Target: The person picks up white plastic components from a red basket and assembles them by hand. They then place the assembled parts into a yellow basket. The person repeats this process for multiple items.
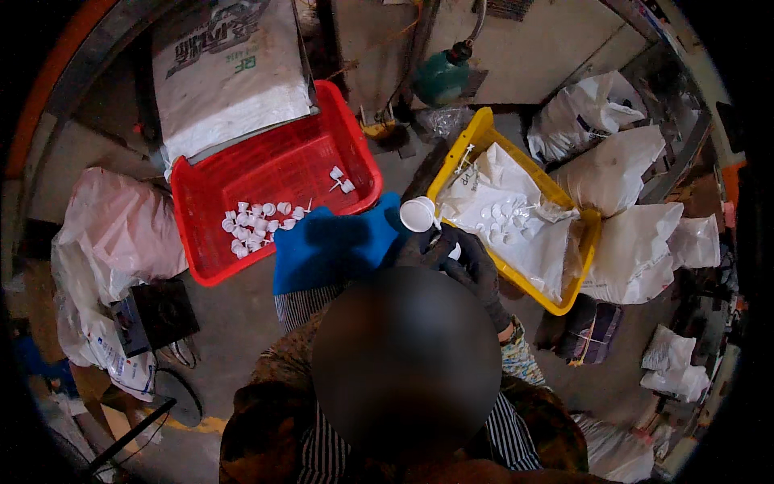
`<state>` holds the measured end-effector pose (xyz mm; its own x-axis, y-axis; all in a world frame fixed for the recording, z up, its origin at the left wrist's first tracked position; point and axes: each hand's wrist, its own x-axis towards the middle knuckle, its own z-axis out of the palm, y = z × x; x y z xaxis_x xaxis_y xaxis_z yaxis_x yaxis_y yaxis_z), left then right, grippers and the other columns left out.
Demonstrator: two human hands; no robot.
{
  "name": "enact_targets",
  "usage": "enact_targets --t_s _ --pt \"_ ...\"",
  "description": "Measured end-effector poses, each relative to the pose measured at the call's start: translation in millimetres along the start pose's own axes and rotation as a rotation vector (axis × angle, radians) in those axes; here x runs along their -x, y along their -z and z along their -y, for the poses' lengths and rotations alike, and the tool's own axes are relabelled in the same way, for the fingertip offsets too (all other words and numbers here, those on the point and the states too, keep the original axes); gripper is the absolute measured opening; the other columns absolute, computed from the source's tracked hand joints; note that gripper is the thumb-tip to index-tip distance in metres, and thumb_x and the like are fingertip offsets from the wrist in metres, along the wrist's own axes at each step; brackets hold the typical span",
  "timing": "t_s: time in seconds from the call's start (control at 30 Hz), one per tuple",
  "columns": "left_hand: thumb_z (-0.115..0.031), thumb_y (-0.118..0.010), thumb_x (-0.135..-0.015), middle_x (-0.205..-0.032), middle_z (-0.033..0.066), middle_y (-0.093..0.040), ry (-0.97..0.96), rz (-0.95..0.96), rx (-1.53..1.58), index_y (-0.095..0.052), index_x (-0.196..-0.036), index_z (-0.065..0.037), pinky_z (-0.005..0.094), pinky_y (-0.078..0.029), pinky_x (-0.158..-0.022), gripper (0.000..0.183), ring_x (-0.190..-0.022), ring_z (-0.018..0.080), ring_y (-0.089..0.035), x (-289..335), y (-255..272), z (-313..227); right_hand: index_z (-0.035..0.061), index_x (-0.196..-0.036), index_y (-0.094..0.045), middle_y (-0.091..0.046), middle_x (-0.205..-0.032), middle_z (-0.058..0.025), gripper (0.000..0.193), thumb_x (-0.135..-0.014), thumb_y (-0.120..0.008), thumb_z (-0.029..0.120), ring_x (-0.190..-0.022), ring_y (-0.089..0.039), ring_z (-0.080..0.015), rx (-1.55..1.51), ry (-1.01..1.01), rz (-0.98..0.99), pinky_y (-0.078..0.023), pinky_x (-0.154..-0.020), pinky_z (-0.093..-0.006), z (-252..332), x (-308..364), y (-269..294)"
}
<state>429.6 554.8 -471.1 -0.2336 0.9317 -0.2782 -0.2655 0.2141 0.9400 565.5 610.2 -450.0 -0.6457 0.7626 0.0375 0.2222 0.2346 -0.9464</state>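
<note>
Both my hands, in dark gloves, are close together in front of my body. A white round plastic cap (418, 214) with a short stem sticks up from the fingers between them. My left hand (413, 248) is closed at the base of this cap, partly hidden by a dark blurred round shape. My right hand (477, 273) has curled fingers, with a bit of white plastic (455, 252) showing among them. To the left, a red basket (274, 153) holds several white caps (251, 229). On the right, a yellow basket (556, 305) holds an unfolded white sack (504, 181) with several white pieces (504, 222) on it.
A printed white sack (230, 81) leans over the red basket's far edge. Filled white bags (633, 250) stand beyond the yellow basket. A pinkish bag (121, 226) and a black box (157, 316) are at left. Blue cloth (330, 250) covers my lap. A green container (442, 79) is ahead.
</note>
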Motion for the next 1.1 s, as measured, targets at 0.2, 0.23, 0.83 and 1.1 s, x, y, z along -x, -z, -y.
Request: enact_targets --t_s 0.2,0.23,0.83,1.1 --pt "-0.033 -0.066 -0.085 -0.103 0.0202 -0.061 -0.087 -0.07 -0.334 -0.056 -0.116 -0.002 0.0413 -0.05 -0.083 0.045 -0.102 0.0323 -0.061 18.0 24.1 -17.6 0.0019 -0.134 -0.047 -0.052 -0.124 -0.013 0.048 -0.088 -0.058 0.013 -0.095 -0.057 -0.0187 0.268 0.073 -0.069 -0.048 -0.082 -0.0293 13.4 -3.1 10.1" --pt "-0.033 -0.067 -0.084 -0.105 0.0212 -0.061 -0.14 -0.092 -0.477 -0.056 -0.116 -0.002 0.0422 -0.05 -0.084 0.047 -0.102 0.0336 -0.061 22.0 28.8 -21.8 0.0019 -0.133 -0.048 -0.053 -0.125 -0.0132 0.048 -0.088 -0.061 0.013 -0.098 -0.058 -0.0195 0.082 0.038 -0.051 -0.048 -0.085 -0.0303 24.0 -6.4 8.2" --pt "-0.01 -0.06 -0.09 -0.119 0.0188 -0.058 -0.623 -0.322 -0.186 -0.046 -0.133 -0.004 0.0366 -0.048 -0.09 0.046 -0.108 0.0302 -0.059 112.3 97.5 -53.4 -0.0018 -0.118 -0.059 -0.066 -0.108 -0.0203 0.05 -0.078 -0.072 0.025 -0.1 -0.064 -0.0298 0.259 0.221 0.275 -0.05 -0.085 -0.0384 120.0 -17.3 -96.7" --pt "-0.007 -0.06 -0.089 -0.126 0.0176 -0.053 -0.719 -0.507 -0.093 -0.048 -0.13 -0.003 0.0361 -0.046 -0.096 0.043 -0.115 0.0288 -0.055 80.8 145.0 -62.3 0.0025 -0.117 -0.06 -0.066 -0.106 -0.0157 0.046 -0.08 -0.072 0.027 -0.097 -0.064 -0.026 0.106 0.192 0.364 -0.049 -0.084 -0.0355 97.5 -83.6 -141.6"
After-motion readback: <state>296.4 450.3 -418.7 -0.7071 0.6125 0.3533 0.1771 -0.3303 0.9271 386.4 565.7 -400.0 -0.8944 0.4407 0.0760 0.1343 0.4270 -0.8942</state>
